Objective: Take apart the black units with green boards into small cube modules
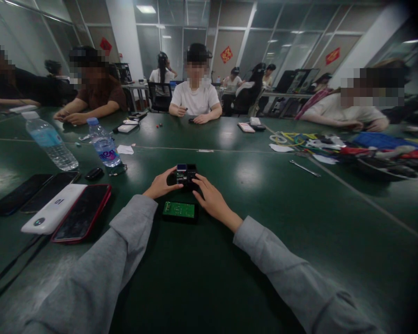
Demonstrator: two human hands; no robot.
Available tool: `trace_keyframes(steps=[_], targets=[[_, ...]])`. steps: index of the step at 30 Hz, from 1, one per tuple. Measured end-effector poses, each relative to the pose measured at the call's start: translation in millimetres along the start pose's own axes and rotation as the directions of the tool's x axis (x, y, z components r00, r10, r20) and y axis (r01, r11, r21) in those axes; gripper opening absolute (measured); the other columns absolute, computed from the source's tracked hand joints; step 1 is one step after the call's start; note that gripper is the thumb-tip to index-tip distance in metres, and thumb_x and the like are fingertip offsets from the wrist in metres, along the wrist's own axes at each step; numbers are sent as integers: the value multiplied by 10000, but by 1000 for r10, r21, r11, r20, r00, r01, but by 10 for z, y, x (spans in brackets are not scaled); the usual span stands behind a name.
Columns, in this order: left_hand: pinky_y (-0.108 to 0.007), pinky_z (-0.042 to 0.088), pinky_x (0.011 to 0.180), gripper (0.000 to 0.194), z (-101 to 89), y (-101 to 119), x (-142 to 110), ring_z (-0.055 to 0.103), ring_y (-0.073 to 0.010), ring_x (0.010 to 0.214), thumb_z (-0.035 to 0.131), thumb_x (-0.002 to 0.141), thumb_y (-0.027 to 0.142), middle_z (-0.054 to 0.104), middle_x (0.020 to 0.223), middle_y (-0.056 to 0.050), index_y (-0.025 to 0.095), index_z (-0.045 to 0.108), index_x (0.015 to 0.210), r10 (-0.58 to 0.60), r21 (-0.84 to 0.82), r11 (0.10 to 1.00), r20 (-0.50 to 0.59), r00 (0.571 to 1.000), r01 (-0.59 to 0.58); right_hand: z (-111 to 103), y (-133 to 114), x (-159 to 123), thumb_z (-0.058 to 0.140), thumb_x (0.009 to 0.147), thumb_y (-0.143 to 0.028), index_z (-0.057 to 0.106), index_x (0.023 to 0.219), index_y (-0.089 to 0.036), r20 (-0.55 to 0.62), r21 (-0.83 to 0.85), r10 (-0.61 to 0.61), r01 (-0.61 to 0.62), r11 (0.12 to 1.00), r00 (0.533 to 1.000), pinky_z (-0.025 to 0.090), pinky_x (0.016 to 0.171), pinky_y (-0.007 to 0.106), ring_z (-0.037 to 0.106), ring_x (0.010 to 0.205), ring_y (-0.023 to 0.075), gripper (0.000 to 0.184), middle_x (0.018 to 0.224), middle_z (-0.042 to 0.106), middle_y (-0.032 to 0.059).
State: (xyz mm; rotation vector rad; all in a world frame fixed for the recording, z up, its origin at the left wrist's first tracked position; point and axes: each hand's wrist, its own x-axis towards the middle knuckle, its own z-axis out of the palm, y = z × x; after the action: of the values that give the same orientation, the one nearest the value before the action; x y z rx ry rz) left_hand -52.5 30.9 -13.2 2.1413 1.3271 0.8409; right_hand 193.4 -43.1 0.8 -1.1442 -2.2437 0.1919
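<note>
Between my hands is a small black device (pixel 186 174) with what looks like a little screen at its upper left; its finer details are too small to make out. My left hand (pixel 163 183) grips its left side, thumb at the near edge and fingers at the far edge. On the right side, the fingers of my right hand (pixel 211 197) close against the device. Just nearer to me lies a green circuit board (pixel 179 210) set in a black case, touched by neither hand.
Phones, including a red-cased phone (pixel 82 213), and a white power bank (pixel 54 208) lie at left. Two water bottles (pixel 104 143) stand beyond them. A wrench (pixel 304 168) and tangled cables (pixel 306 139) are at right. A person (pixel 195 97) sits opposite; others sit along the table.
</note>
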Motion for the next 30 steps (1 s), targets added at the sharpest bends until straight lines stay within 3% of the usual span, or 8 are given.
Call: trace_keyframes(steps=[17,20,23,27,30], targets=[[-450,385,1113,938,0,24,-15,496,-297,1316,704,710,602,485,1462,-127,202,346,1480,7,-24,1000,5,1000,-7,-16,-20,2,459,985,-251,389,1399,-226,9,-32,3,-3,999,1000,482,996,504,464,1287,282,421,1505,339,107],[-419,403,1097,792,23,-6,4,528,-268,1285,620,792,605,509,1443,-111,207,406,1443,-1,-132,991,-29,1000,-3,-16,-28,6,450,986,-243,413,1376,-214,-4,-66,7,-7,998,1000,478,998,499,464,1285,283,393,1484,370,111],[-396,431,1067,586,55,-69,33,578,-233,1220,459,907,574,581,1367,-101,195,515,1350,-82,-196,979,-138,987,54,-3,-17,7,442,990,-250,470,1306,-196,-48,-113,25,-30,993,999,481,985,495,487,1254,291,322,1434,427,121],[-412,413,1082,440,76,-175,57,560,-221,1224,424,957,424,602,1333,-100,177,561,1294,-97,26,994,-282,954,109,14,13,5,482,983,-305,518,1217,-174,-103,-143,49,-63,988,994,507,934,480,526,1187,302,271,1353,481,136],[-421,406,1087,423,94,-209,54,536,-233,1247,425,958,354,593,1339,-120,151,547,1307,-81,200,970,-268,960,138,10,20,2,506,975,-322,497,1275,-185,-119,-143,57,-74,987,991,506,945,472,516,1195,299,330,1337,485,134]])
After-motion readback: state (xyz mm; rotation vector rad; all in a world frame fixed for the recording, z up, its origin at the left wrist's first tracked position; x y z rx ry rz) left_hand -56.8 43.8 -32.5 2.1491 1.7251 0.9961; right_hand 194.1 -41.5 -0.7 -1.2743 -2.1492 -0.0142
